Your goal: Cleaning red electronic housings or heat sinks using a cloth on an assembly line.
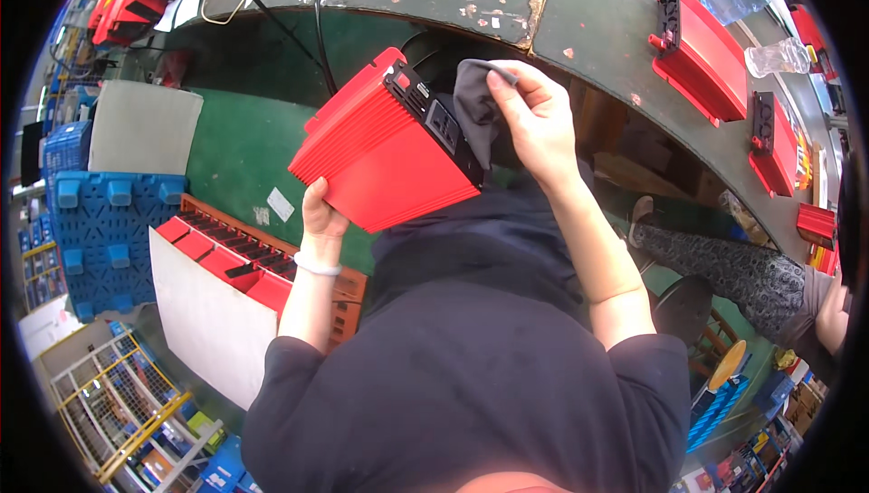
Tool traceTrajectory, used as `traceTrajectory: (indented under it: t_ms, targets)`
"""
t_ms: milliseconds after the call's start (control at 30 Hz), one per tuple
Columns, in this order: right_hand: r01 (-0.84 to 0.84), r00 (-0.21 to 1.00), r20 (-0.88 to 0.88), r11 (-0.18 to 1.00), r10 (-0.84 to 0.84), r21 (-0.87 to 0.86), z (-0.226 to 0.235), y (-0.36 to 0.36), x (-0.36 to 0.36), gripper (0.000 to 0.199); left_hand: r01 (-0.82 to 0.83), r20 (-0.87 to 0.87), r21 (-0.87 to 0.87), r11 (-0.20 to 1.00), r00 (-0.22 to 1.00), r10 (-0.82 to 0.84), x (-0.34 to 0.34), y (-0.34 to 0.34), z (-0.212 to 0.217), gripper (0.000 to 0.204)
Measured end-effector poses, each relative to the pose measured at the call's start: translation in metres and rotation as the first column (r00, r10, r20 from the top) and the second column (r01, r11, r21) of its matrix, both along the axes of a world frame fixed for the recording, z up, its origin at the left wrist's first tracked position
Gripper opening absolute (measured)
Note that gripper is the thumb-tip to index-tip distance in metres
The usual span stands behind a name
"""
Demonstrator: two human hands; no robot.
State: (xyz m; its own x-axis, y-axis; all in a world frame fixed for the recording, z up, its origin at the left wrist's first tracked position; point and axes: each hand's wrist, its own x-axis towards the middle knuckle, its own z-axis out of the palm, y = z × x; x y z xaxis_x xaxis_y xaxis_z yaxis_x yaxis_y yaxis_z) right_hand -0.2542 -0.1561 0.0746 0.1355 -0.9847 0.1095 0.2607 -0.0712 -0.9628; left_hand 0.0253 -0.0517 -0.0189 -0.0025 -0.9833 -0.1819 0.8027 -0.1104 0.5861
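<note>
While half-closed, left hand [322, 215] with red box [385, 160] in grip, right hand [540, 122] with grey cloth [473, 105] in pinch.

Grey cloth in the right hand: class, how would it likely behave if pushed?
The cloth is probably floppy, since it droops in folds from the right hand. It looks thin where pinched, so it is likely light and apt to crumple.

Ribbed metal case [385, 162], matt cloth [472, 105]
</note>
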Motion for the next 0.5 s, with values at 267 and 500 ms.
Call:
traceTrajectory:
  t_ms: [267,500]
  targets:
    - [-0.025,0.883,-0.429,0.893,-0.191,-0.449,0.005,0.015,0.012,0.019,0.075,0.059,-0.019,0.997,0.995,-0.074,-0.001,0.0,-0.004,0.07]
    - [-0.101,0.906,-0.422,0.946,-0.04,-0.308,-0.02,0.027,0.007,0.022,0.033,0.147,0.041,0.999,0.988,-0.039,-0.004,0.01,-0.025,0.07]
